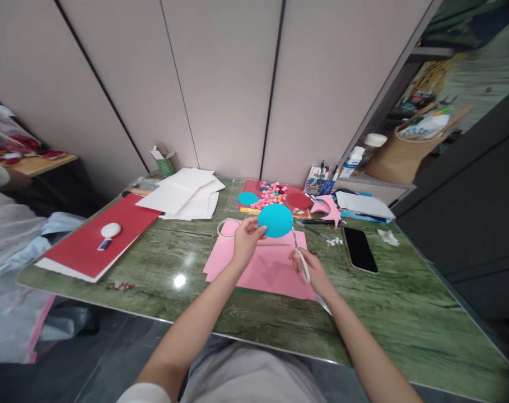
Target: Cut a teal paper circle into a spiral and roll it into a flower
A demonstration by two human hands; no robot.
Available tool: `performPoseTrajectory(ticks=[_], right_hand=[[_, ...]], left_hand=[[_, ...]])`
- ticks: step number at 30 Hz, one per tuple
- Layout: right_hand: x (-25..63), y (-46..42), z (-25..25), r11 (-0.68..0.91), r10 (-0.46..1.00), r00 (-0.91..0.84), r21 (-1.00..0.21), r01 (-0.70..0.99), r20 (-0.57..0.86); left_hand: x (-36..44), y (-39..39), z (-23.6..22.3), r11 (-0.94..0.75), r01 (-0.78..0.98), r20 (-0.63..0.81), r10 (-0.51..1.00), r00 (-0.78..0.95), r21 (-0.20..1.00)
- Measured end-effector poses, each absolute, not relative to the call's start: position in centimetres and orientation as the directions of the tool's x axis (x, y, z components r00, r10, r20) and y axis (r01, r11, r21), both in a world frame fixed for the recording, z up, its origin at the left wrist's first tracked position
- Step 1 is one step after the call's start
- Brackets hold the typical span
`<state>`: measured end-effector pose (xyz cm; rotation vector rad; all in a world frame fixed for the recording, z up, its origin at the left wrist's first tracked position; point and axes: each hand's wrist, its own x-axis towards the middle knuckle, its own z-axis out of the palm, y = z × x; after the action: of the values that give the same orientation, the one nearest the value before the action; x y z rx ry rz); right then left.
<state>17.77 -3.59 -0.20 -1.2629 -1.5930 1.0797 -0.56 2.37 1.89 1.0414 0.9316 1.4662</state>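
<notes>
My left hand [248,239] pinches the left edge of a blue paper circle [276,220], holding it up above the table. In my right hand [311,270] is a pair of scissors with white handles [305,267]; the blades [295,238] point up at the circle's right edge. Whether the blades are cutting into the paper I cannot tell. Beneath both hands lie pink paper sheets [275,268]. A pencil [273,244] rests on the pink sheets, and a white ring [228,227] lies at their upper left corner.
Behind are a second blue circle [248,198], pink folded pieces [272,193] and a red circle [299,200]. White sheets [187,190] and red paper [82,235] lie left. A phone [360,249] and pink scraps [327,209] lie right. Another person's clothing [14,268] shows at far left.
</notes>
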Motion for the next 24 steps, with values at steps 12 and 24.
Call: performPoseTrajectory(ticks=[12, 24], right_hand=[[17.61, -3.67, -0.34, 0.128, 0.984, -0.156, -0.959, 0.252, 0.090], [17.43, -3.77, -0.38, 0.133, 0.979, -0.185, -0.954, 0.269, 0.084]], left_hand=[[-0.58, 2.06, 2.35, -0.155, -0.265, 0.143, 0.988, -0.062, 0.952], [-0.53, 2.20, 1.98, -0.198, -0.276, 0.172, 0.978, -0.115, 0.941]])
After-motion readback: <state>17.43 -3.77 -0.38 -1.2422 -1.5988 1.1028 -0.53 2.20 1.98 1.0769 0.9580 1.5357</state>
